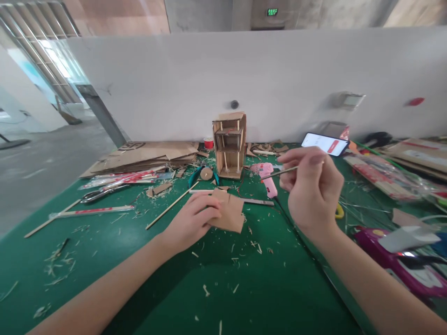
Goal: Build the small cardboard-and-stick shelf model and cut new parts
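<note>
My left hand (195, 216) grips a small piece of cardboard (230, 215) by its left side, just above the green table. Thumb and fingertips of my right hand (312, 190) are pinched around a thin stick (281, 172), whose dark end points left. Behind that end lies a pink glue gun (268, 179) with its cord running toward me. A steel ruler (258, 202) lies partly hidden behind the cardboard. Farther back stands a small cardboard shelf model (229, 144) with several levels and light wooden posts. Left of the model is a round cardboard disc (206, 174) beside teal-handled pliers (194, 178).
Stacked cardboard sheets (150, 153) and wrapped stick packs (94, 211) occupy the left. A phone (325, 143) leans at the back right, above a purple device (401, 265) nearer me. Wood shavings litter the green table (167, 298), and a white partition (174, 88) closes its back.
</note>
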A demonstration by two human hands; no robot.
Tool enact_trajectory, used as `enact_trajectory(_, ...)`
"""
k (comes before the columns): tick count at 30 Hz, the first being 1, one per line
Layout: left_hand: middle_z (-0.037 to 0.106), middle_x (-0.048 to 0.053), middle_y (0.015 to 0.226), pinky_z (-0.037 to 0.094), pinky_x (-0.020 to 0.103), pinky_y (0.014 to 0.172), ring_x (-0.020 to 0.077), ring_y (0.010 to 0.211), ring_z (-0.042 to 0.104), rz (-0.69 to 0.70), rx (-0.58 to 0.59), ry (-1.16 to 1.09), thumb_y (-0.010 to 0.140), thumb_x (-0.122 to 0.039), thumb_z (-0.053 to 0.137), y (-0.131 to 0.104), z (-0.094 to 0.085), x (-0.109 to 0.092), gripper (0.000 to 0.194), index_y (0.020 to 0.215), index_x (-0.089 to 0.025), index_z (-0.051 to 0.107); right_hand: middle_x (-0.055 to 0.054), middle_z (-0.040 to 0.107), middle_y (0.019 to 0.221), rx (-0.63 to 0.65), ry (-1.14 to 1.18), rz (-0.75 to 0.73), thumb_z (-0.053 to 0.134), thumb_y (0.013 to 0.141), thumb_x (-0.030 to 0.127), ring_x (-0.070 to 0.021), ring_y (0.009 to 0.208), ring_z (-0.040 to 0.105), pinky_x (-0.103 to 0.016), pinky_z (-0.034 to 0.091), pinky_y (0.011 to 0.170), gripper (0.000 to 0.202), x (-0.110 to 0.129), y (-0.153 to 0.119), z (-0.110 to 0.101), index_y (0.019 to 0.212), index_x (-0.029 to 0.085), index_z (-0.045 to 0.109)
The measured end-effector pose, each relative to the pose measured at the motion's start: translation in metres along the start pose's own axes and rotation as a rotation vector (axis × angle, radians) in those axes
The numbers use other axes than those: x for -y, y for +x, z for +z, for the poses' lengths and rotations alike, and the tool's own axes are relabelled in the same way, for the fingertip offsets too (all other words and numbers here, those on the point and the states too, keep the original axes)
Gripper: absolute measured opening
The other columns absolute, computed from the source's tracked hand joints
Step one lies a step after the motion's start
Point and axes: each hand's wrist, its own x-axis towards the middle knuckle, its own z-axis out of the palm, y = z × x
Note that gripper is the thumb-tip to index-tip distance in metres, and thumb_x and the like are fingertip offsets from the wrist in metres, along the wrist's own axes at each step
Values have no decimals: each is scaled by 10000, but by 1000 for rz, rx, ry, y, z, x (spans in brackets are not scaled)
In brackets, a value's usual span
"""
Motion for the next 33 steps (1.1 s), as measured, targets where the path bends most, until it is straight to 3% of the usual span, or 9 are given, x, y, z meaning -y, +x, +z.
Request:
enact_trajectory(2,572,59,1130,402,473,1051,215,1208,498,42,25,102,839,-8,444,-2,0,2,257,967,-215,527,37,447,563,44,68,108,391,960,502,-71,395,386,-244,272,370,384,-8,-9,-3,786,234,604)
enact_trajectory(6,495,103,1293,404,487,1047,271,1321,390,-11,131,270,809,31,407,-4,0,4,297,965,-187,535,43,493,481,343,28,293,394,963,473,-84,387,499,-227,376,387,378,-28,-28,-6,822,208,624)
enact_trajectory(9,383,108,1424,477,471,976,298,1298,428,-100,280,309,762,53,393,-3,0,6,336,959,-182,528,-18,637,630,522,2,407,428,949,442,-117,525,620,-219,456,423,342,-39,-38,-4,854,186,635)
enact_trajectory(12,348,97,1457,528,420,914,275,1251,489,-159,384,237,731,71,373,-3,0,9,450,1066,-195,515,-53,680,734,607,-6,441,481,923,394,-153,641,674,-232,510,462,272,-46,-43,-1,860,179,635)
enact_trajectory(17,351,88,1441,518,426,957,272,1272,476,-144,390,148,793,3,450,-5,2,16,593,1316,-276,433,-67,689,777,651,7,539,487,911,386,-187,733,693,-264,564,508,252,-56,-50,2,885,180,629)
enact_trajectory(28,365,100,1428,491,474,1004,277,1234,515,-167,381,124,838,-65,509,-8,7,20,480,1276,-262,495,-73,694,783,648,53,545,485,908,408,-187,735,695,-276,596,545,284,-65,-56,6,905,175,647)
enact_trajectory(33,377,106,1408,457,501,1033,294,1309,426,-168,325,26,843,-127,538,-7,5,17,457,1277,-266,502,-67,695,765,636,79,542,510,894,390,-181,718,690,-272,588,543,257,-67,-57,6,901,181,660)
